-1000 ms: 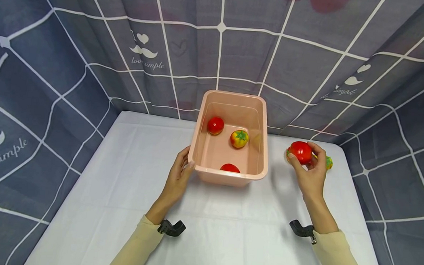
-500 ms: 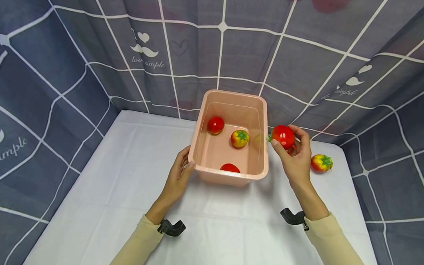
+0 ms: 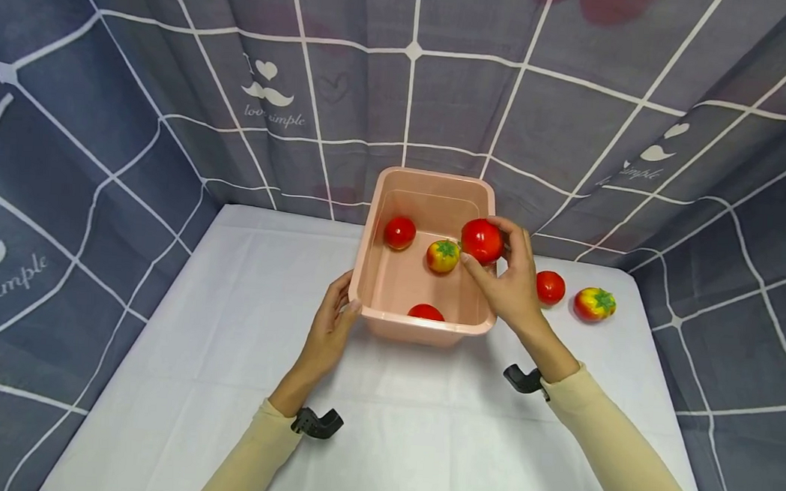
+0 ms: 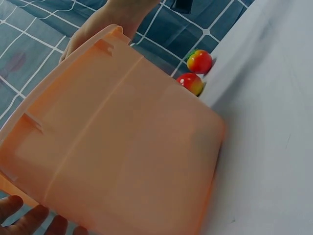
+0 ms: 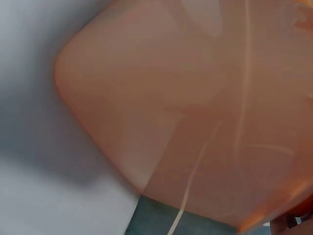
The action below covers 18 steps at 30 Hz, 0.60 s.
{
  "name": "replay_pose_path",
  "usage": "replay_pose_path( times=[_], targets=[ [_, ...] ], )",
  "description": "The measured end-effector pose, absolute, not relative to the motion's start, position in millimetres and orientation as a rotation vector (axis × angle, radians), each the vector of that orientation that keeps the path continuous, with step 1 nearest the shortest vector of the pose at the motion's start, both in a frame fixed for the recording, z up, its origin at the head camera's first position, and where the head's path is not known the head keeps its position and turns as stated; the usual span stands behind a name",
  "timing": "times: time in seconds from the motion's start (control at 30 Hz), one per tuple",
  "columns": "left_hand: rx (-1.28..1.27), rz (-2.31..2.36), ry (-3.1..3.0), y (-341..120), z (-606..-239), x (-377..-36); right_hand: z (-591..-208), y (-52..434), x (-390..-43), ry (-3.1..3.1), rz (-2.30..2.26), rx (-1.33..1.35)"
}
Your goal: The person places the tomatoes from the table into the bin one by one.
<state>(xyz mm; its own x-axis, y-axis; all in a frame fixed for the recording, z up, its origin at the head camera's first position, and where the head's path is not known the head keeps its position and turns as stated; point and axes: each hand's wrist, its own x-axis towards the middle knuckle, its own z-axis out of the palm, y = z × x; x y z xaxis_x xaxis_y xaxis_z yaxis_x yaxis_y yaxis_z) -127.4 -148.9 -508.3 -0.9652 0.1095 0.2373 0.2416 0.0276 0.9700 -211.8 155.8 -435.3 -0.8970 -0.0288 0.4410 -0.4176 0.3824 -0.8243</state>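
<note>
- Right hand [image 3: 509, 271], in the head view, holds a big tomato [image 3: 482, 240] between its thumb and its bent fingers, above the right part of the pink box [image 3: 404, 284].
- Head view, things around: inside the box lie a small tomato [image 3: 400, 232] at the left, a yellow-red fruit [image 3: 443, 256] near the middle, and a red fruit [image 3: 426, 312], which the front rim hides partly. On the white table [image 3: 268, 298], right of the box, are a loose tomato [image 3: 550, 287] and a leafy fruit [image 3: 594, 304]. Behind hangs a grey curtain [image 3: 469, 100].
- Head view, left hand [image 3: 332, 328]: it grips the front left corner of the box, with the thumb at the rim.
- Left wrist view: the box wall covers most of the view and hides the big tomato. Beyond it show both fruits from the table. The left fingers are at the box edge; the right hand is by the far rim, its hold hidden.
- Right wrist view: the box wall fills almost everything, with table and curtain at the borders. How far the right hand is open, I cannot tell from this side.
</note>
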Motion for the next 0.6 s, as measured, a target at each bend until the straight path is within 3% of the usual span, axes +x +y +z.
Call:
replay_pose_path(
  times=[0.6],
  targets=[
    [-0.400, -2.067, -2.197, -148, -507, -127, -422, 136, -233, -2.720, 1.125, 0.701]
  ],
)
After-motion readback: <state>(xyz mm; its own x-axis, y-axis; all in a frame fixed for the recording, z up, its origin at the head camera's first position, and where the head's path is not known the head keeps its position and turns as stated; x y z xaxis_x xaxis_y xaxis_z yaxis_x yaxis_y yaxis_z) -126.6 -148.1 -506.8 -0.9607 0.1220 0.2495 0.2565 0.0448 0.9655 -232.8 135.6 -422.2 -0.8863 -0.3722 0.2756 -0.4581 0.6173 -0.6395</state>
